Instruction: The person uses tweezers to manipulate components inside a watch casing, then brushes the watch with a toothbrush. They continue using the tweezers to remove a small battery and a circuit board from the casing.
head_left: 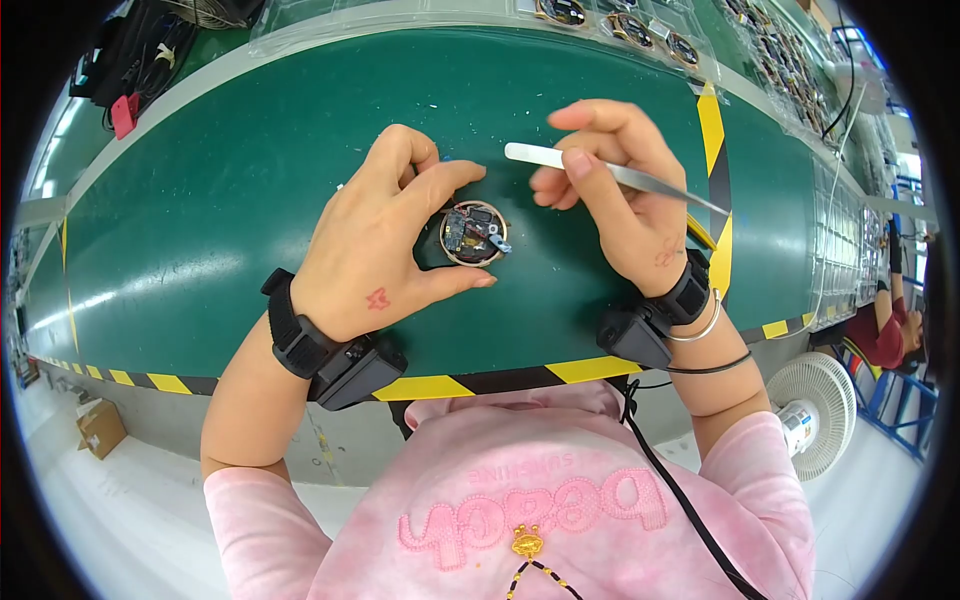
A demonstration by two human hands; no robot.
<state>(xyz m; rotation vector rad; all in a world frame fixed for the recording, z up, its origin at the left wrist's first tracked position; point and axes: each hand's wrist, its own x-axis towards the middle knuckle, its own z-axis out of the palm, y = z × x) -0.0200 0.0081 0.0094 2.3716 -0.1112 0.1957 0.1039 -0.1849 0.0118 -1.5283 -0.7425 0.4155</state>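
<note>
On the green mat (pixel 560 310) lies a round watch case (pixel 474 234), its inside facing up, with a circuit board, dark parts and a small blue piece at its right edge. My left hand (pixel 385 225) arches around the case from the left. Its thumb and forefinger are spread wide, the thumb below the rim and the forefinger above it, neither visibly pressing on it. My right hand (pixel 625 185), up and to the right of the case, holds a pair of tweezers (pixel 640 180) between thumb and fingers. Their white end points left, and the thin metal tip points right.
Clear trays with round watch parts (pixel 630 30) stand beyond the far edge. Stacked clear trays (pixel 840 240) line the right side. Yellow-black tape (pixel 430 387) borders the mat. A white fan (pixel 815 415) and another person (pixel 885 330) are at the right.
</note>
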